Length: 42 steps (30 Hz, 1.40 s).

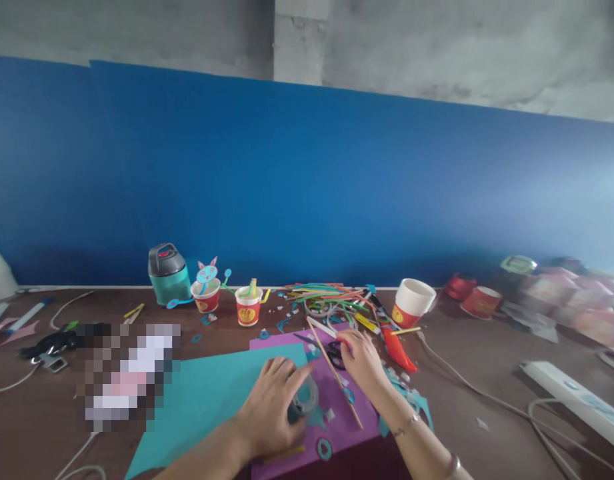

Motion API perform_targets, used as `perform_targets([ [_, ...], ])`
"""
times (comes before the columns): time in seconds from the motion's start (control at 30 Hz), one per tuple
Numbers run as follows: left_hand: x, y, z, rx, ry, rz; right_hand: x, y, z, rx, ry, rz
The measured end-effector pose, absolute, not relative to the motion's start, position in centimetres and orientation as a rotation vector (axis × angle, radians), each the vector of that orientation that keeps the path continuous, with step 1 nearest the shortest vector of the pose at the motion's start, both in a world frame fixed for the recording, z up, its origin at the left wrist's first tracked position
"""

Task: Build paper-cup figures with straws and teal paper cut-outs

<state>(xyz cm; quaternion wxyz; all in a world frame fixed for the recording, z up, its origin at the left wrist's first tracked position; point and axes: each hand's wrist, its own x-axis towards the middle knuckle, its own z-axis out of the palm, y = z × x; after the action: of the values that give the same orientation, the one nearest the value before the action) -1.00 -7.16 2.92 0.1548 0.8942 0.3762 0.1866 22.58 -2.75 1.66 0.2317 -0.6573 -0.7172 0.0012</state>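
Note:
My left hand curves its thumb and forefinger around a roll of clear tape at the inner edge of a turquoise sheet. Closed fingers of my right hand hover by a white strip; whatever they pinch is hidden. Black-handled scissors lie just left of those fingers. A thin wooden stick slants across a purple sheet between my hands. Near the front of that sheet rests a round blue cutout with a dark red heart.
At the back stand a teal container, a cup with a paper cat face, a smaller decorated cup and a white-and-red cup. Coloured straws form a pile. A power strip and cables lie right.

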Motion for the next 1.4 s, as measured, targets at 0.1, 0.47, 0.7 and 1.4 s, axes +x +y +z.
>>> perform_targets([
  [0.1, -1.0, -7.3, 3.1, 2.546, 1.111, 0.434, 22.2, -1.8, 2.4, -1.838, -2.014, -0.001],
  [0.47, -1.2, -7.3, 2.7, 2.464, 1.167, 0.576, 21.6, 0.2, 2.5, -1.905, -2.05, -0.077],
  [0.7, -1.4, -7.2, 2.8, 2.477, 1.055, 0.581, 21.6, 0.4, 1.9, -1.87, -2.025, -0.137],
  [1.4, -1.5, -6.6, 3.4, 2.325, 1.03, 0.572, 20.2, -0.6, 1.1, -1.417, -1.925, 0.043],
])
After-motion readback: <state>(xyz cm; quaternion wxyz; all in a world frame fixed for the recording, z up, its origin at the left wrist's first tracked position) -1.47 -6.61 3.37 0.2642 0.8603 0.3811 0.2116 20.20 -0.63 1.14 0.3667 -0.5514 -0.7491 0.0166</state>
